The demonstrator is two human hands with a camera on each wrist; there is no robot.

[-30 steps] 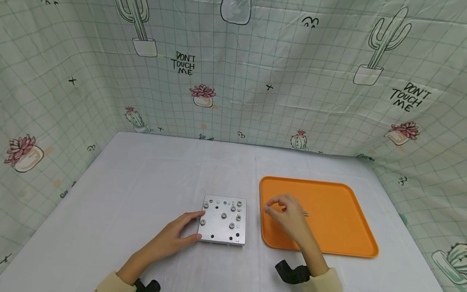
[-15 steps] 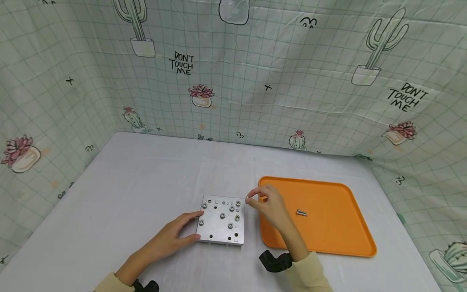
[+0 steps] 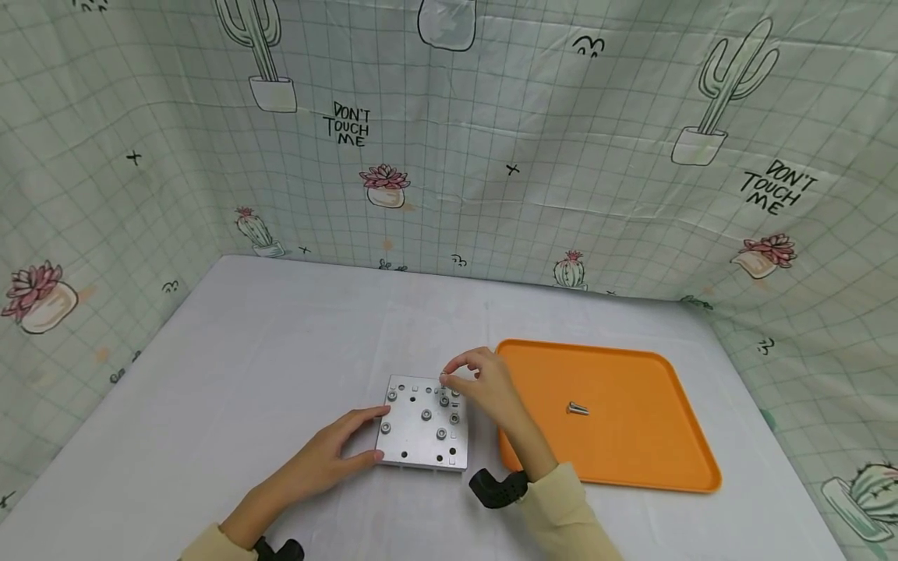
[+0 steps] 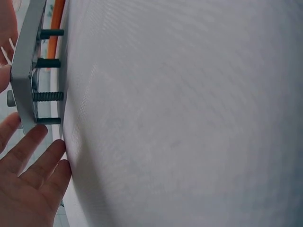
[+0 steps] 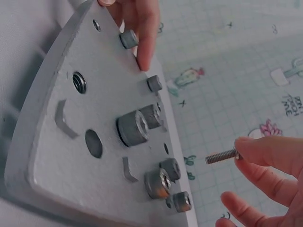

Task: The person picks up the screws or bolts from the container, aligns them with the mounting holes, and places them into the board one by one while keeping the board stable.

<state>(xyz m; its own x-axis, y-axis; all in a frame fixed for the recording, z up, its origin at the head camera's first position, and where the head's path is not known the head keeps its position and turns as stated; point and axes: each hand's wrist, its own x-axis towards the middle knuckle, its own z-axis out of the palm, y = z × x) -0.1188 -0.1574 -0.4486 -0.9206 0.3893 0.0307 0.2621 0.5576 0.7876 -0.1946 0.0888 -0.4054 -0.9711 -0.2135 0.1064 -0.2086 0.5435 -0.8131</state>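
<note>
A silver metal plate [image 3: 418,438] stands raised off the table on screw shanks, seen under it in the left wrist view. Socket-head screws [image 5: 132,128] poke up from several holes, and other holes are bare. My left hand [image 3: 335,449] rests along the plate's left side, thumb and index finger spread and touching the edge. Between thumb and index finger, my right hand [image 3: 487,387] pinches a socket screw [image 5: 220,156] above the plate's far right part. Its threaded end is apart from the plate in the right wrist view.
On the right lies an orange tray [image 3: 645,413] holding a few loose screws [image 3: 578,408]. White cloth [image 3: 302,335] covers the table. Behind it hangs a patterned curtain [image 3: 449,210]. Each wrist wears a black mount [image 3: 496,489].
My right hand has moved left from over the orange tray to above the plate, carrying the screw. The left hand stays at the plate's edge.
</note>
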